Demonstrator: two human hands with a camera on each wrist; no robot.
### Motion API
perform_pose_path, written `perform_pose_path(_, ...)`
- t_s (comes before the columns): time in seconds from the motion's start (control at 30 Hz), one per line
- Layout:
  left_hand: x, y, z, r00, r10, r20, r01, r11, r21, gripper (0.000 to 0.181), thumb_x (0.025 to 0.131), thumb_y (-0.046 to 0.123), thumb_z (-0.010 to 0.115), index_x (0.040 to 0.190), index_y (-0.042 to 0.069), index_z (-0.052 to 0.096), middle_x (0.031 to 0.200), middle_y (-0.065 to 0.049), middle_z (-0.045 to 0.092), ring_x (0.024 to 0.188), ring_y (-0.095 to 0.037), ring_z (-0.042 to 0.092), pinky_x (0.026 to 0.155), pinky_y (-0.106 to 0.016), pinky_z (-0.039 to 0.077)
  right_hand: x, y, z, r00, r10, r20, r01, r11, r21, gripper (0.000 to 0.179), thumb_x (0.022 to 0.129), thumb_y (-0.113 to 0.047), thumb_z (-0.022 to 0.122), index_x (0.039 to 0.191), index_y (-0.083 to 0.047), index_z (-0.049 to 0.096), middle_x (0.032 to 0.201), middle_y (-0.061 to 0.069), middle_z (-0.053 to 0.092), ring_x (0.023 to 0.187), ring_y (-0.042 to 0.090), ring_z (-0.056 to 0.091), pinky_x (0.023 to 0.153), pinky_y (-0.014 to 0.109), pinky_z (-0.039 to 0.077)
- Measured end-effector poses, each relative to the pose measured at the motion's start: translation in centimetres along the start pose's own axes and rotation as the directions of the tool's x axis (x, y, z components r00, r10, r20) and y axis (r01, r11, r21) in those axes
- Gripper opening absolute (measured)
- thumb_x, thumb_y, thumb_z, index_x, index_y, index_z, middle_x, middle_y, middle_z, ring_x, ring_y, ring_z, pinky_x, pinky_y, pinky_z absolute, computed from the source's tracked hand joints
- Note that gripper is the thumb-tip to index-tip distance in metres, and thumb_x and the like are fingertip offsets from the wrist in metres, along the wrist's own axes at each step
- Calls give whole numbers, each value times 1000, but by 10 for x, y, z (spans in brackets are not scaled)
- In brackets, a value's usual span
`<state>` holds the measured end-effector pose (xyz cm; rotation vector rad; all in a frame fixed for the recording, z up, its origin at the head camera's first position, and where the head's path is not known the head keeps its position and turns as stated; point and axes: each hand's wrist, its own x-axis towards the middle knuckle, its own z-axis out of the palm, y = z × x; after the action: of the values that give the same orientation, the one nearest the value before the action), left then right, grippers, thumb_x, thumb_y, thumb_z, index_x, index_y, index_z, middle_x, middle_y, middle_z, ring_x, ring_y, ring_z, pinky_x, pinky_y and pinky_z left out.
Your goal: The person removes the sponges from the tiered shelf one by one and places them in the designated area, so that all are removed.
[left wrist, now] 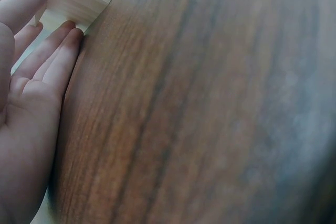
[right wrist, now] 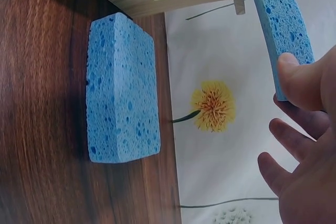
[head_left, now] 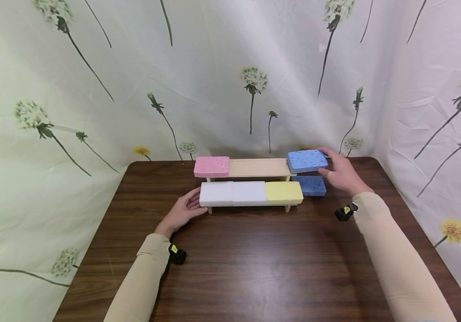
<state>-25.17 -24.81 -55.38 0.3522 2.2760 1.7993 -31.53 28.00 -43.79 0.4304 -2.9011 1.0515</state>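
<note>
Table, hands apart; right pinching blue sponge

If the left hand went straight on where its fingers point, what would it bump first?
The left hand would probably bump the left end of the front wooden shelf, with a white block on top. It may already be touching; depth is unclear.

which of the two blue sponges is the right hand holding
The upper speckled blue rectangular sponge, which the right hand pinches; the lower speckled blue sponge lies on the dark wooden tabletop.
</note>
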Motion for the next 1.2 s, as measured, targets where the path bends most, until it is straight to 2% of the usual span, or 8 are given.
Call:
perform_pose_path(0.37,1,1,0,1000,-9,-3,9,1000,0,84,96,7,78,164,1,30,160,-26,43,147,-38,45,114,-28,46,-8,7,-6,999,38,-23,-38,999,6,64,101,-3,62,160,-1,36,160,30,40,150,50,33,123,68,26)
perform_pose_path(0.53,1,4,1,1000,-16,-2,16,1000,-1,85,96,7,78,164,1,29,161,-25,43,147,-37,45,115,-30,46,-10,12,-6,999,30,-32,-30,1000,-1,64,100,-2,63,159,2,36,159,31,40,149,51,33,122,69,26)
perform_pose_path(0.97,-1,2,1,1000,-30,1,30,1000,-1,86,96,10,79,165,1,28,161,-25,42,148,-37,45,116,-32,45,-17,29,-14,995,95,-6,-95,995,-6,69,101,-4,62,163,-1,31,165,30,32,152,51,28,123,68,24)
perform_pose_path(1.2,1,0,1,1000,-11,-4,11,1000,17,84,97,9,78,164,1,29,161,-26,43,148,-38,45,116,-29,45,-20,39,-17,992,123,5,-123,992,9,68,102,-4,61,163,-2,30,164,32,32,150,52,31,121,71,26)
